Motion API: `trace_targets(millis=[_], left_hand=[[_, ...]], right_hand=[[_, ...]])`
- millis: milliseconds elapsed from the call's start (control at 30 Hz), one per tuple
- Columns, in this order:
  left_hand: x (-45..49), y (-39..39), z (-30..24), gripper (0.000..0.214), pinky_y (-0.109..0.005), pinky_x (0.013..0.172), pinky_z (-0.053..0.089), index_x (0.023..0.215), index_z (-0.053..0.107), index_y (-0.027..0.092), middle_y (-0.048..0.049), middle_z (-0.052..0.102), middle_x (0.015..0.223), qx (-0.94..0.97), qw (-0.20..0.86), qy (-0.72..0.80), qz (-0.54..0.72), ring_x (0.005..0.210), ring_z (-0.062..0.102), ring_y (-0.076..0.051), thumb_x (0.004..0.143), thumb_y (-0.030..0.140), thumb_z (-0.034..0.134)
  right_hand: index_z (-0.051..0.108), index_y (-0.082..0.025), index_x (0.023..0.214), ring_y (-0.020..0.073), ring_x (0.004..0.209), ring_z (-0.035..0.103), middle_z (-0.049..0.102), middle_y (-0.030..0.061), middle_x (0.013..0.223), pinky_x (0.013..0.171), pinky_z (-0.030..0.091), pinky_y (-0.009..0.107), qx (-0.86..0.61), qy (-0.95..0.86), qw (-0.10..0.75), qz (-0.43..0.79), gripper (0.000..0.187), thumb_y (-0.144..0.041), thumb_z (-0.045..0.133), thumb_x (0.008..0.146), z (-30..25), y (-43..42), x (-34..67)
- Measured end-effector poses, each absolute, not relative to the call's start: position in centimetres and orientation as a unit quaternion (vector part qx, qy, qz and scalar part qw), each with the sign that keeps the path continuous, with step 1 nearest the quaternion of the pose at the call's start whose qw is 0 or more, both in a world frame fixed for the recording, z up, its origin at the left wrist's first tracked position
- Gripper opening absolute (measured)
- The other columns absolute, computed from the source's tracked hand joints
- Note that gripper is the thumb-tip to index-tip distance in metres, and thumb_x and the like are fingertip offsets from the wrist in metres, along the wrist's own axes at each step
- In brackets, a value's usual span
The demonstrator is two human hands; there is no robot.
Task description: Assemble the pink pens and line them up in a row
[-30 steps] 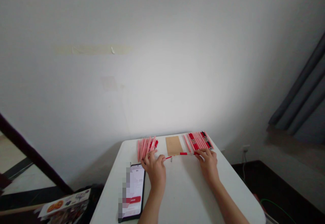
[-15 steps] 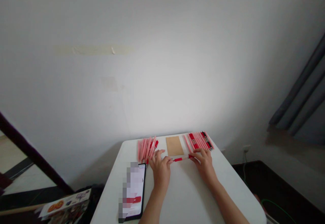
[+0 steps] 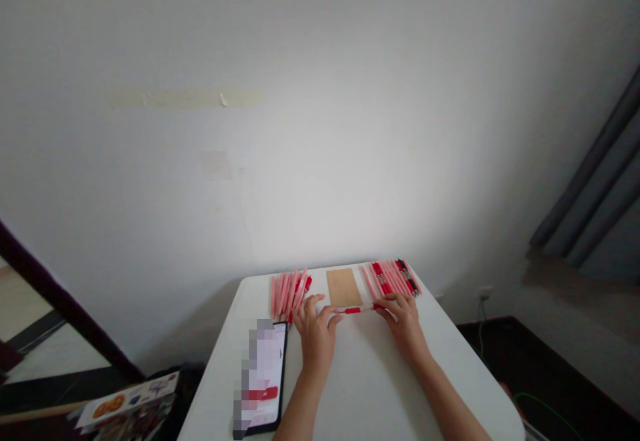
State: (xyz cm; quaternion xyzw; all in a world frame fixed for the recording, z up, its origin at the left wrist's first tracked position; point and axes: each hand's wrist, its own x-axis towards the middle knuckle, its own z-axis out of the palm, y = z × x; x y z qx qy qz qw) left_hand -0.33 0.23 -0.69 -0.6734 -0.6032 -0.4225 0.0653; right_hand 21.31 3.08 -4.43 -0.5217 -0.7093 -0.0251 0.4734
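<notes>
A clear pen with a red grip (image 3: 353, 310) lies crosswise between my hands, just in front of a brown card (image 3: 344, 287). My right hand (image 3: 400, 317) pinches its right end between thumb and forefinger. At the other end, the thumb and forefinger of my left hand (image 3: 317, 331) close about the pen's tip, while the remaining fingers spread toward the pink pens (image 3: 287, 293) on the left. Past my right fingertips is a row of pink, red and black pens (image 3: 393, 277).
A phone (image 3: 263, 377) lies on the left of the white table (image 3: 370, 387), its screen partly pixelated. Behind the table rises a pale wall (image 3: 320, 127). A printed box (image 3: 130, 401) is low at the left, and a grey curtain (image 3: 595, 207) hangs at the right.
The pen between my hands has shifted slightly away from me and to the right, nearer the brown card. My left thumb has moved a little apart from the forefinger.
</notes>
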Motion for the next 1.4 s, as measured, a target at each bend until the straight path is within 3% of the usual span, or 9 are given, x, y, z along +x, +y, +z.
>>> trace_targets(millis=[733,1167,1400], left_hand=[[-0.07,-0.09,-0.59,0.008,-0.052,0.101,0.031,0.08,0.07,0.027,-0.0047,0.056,0.113,-0.681,0.056,-0.601,-0.415,0.111,0.047,-0.024,0.077,0.023,0.063],[-0.04,-0.13,-0.57,0.01,-0.051,0.1,0.033,0.079,0.072,0.028,-0.0046,0.057,0.113,-0.682,0.033,-0.593,-0.427,0.109,0.048,-0.024,0.075,0.022,0.065],[-0.09,-0.02,-0.66,0.016,-0.049,0.1,0.033,0.089,0.071,0.031,-0.004,0.057,0.115,-0.677,0.036,-0.601,-0.424,0.111,0.047,-0.024,0.076,0.024,0.065]], right_hand=[[0.073,-0.03,0.093,0.0247,0.097,0.051,0.063,0.0069,0.097,0.085,0.046,0.042,-0.499,-0.726,0.472,0.0,0.02,-0.038,0.055,0.088,-4.33,2.88,21.01],[0.073,-0.03,0.093,0.0261,0.097,0.051,0.063,0.0085,0.097,0.086,0.045,0.045,-0.507,-0.723,0.47,0.02,0.028,-0.044,0.05,0.089,-4.28,2.88,20.95],[0.073,-0.029,0.094,0.0252,0.096,0.051,0.063,0.008,0.096,0.085,0.045,0.043,-0.512,-0.716,0.475,0.006,0.027,-0.043,0.051,0.089,-4.15,2.85,21.19]])
